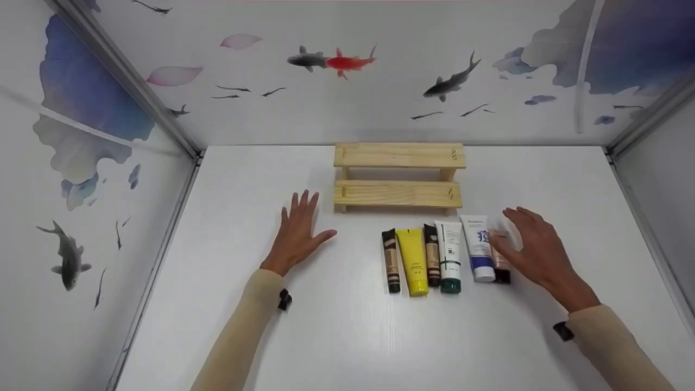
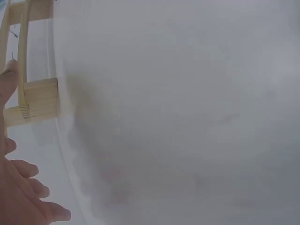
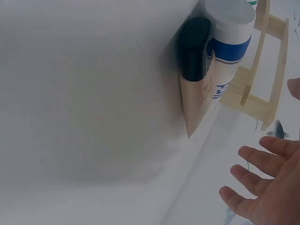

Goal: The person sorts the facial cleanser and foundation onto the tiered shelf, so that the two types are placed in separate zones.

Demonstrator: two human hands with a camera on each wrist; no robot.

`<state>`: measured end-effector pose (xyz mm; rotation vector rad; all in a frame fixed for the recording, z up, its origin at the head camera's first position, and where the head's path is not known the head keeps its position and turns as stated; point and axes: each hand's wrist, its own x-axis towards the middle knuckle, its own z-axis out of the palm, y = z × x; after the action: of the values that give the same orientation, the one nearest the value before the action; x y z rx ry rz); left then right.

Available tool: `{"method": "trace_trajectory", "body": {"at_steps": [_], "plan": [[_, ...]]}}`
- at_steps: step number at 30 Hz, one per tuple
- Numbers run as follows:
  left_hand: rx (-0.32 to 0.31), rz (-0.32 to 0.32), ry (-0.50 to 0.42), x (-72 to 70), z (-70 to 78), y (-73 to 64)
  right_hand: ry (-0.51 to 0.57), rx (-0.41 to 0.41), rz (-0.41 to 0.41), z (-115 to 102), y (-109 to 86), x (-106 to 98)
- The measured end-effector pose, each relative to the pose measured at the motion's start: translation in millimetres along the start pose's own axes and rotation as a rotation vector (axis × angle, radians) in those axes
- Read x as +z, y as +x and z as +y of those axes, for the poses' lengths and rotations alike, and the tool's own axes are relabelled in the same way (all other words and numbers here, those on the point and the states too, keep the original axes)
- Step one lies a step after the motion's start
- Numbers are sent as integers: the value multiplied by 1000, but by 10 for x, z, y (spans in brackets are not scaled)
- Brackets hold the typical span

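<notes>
My left hand is spread over the table left of the tubes and holds nothing. My right hand hovers at the right end of the row, fingers apart, its thumb over a beige tube with a black cap; whether they touch I cannot tell. Beside that tube lies a white tube with a blue band. Farther left are a white tube with a green cap, a slim brown-and-black tube, a yellow tube and another slim brown-and-black tube. In the right wrist view, the beige tube leans against the white-and-blue one.
A two-step wooden rack stands behind the tubes, near the back wall painted with fish. A side wall borders the white table at the left, and another wall at the right.
</notes>
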<state>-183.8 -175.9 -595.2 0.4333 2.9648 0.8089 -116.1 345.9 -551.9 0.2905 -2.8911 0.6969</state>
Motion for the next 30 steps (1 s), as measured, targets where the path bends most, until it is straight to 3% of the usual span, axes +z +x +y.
{"method": "trace_trajectory", "body": {"at_steps": [6, 14, 19, 30], "plan": [[-5, 31, -116, 106, 14, 37, 18, 42, -36, -22, -15, 58], [-78, 51, -231, 195, 114, 173, 46, 120, -118, -12, -7, 118], [-84, 65, -318, 235, 155, 241, 85, 166, -161, 33, -29, 153], [-132, 115, -496, 341, 210, 399, 161, 244, -142, 189, -143, 217]]}}
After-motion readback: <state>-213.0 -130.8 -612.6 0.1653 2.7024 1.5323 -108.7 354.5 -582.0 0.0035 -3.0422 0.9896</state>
